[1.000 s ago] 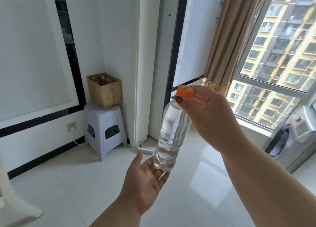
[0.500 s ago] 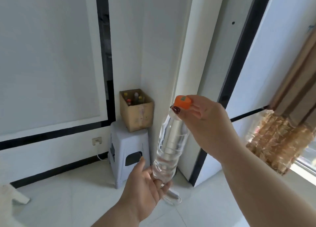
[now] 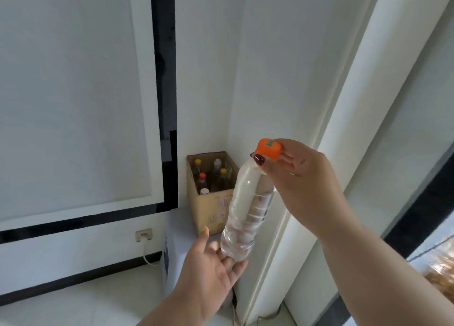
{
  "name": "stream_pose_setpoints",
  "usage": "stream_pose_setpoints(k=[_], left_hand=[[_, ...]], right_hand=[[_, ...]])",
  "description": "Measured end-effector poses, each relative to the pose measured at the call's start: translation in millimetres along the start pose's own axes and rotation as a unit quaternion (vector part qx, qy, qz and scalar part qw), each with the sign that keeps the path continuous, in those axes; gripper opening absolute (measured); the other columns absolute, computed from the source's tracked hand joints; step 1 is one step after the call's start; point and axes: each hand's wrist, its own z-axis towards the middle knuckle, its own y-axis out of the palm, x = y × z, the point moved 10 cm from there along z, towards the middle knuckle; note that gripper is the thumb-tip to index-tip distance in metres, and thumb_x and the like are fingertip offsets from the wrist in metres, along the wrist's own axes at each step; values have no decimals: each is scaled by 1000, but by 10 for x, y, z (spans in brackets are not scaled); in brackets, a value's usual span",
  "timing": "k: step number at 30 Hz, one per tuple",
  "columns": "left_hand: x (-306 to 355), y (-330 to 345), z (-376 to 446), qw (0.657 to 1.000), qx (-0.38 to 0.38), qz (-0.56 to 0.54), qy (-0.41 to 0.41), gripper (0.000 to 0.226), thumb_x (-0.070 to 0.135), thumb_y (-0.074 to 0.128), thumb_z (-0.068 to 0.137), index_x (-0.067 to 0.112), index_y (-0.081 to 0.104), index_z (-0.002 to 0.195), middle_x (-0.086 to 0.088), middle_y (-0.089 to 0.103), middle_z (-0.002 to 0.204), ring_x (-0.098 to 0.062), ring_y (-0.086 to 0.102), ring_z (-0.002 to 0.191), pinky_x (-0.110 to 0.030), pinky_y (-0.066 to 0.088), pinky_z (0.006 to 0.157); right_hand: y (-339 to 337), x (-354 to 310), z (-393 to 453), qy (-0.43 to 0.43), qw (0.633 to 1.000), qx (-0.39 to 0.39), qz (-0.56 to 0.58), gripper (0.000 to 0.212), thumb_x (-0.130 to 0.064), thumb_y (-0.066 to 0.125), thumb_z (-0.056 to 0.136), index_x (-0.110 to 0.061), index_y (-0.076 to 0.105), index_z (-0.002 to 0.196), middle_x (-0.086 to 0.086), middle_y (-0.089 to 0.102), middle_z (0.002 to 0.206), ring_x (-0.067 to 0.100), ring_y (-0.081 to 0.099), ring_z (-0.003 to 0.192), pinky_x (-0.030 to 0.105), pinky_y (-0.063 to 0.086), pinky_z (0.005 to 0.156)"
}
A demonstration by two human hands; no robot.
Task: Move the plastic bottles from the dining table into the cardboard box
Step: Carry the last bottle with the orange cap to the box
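A clear plastic bottle (image 3: 248,210) with an orange cap hangs tilted in mid-air. My right hand (image 3: 299,178) grips it at the neck, just under the cap. My left hand (image 3: 211,269) is spread palm up beneath the bottle's base, its fingertips touching the bottom. Behind the bottle, an open cardboard box (image 3: 208,207) stands in the wall corner on a white plastic stool (image 3: 172,252). Several capped bottles (image 3: 212,176) stand upright inside the box.
A white wall panel with a black frame (image 3: 164,92) fills the left. A wall socket with a white cable (image 3: 143,235) sits low beside the stool. A white pillar (image 3: 307,178) rises right of the box. A curtain's hem (image 3: 439,271) shows at the right edge.
The view has come closer to the corner, so the box and stool look larger and sit right behind the bottle. Both hands hold the bottle as before.
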Motion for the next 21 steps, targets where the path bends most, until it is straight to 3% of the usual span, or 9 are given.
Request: stream_pose_setpoints(k=[4,10,14,17,21], left_hand=[[519,169,757,1000,-1,1,-3,60,51,40,102,2,59,132,-19,72,125,-33,63,123,-51,43,109],[1146,245,1695,1000,20,-6,6,63,53,39,102,2,58,133,-19,71,128,-34,63,123,-50,45,108],[1490,154,2219,998,47,-21,21,63,53,39,102,2,57,133,-18,71,128,-33,63,122,-47,50,99],[1822,124,2619,996,64,-38,42,61,51,39,102,2,54,136,-19,68,131,-33,60,124,-48,45,105],[2191,83,3042,993,85,-34,77,58,47,38,103,2,56,134,-18,69,130,-33,61,125,-46,45,104]], right_hand=[[254,356,838,7,1000,20,0,18,-36,70,86,-25,73,99,-15,76,90,-5,69,88,4,45,70],[620,855,1859,2,999,38,6,13,-33,71,86,-32,70,99,-19,75,95,-2,69,95,17,51,82],[887,1243,2401,-5,999,37,11,23,-44,67,82,-33,69,101,-22,73,96,-3,67,96,17,51,81],[1140,1675,2789,20,999,26,22,34,-54,62,77,-35,69,104,-24,72,97,-6,65,98,19,50,83],[1545,2190,3118,25,1000,2,9,23,-54,58,78,-40,65,94,-31,67,99,-9,63,96,19,50,79]])
